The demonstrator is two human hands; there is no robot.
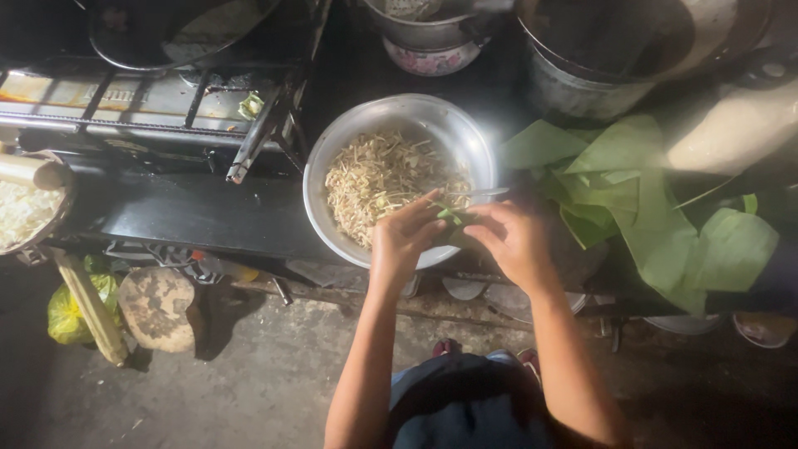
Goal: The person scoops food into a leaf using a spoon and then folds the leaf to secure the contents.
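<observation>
Two hands meet over the steel bowl's [332,158] near rim: left hand [403,237] and right hand [507,237], each grip closed on one small folded leaf [450,216]. Best kept snug, filling inside.

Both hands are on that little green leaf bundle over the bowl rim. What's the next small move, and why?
Probably tighten the fold. Both the left hand and right hand pinch the small leaf piece between the fingertips, at the near rim of the metal bowl of shredded filling. It looks only partly closed. Spare leaves lie to the right.
</observation>
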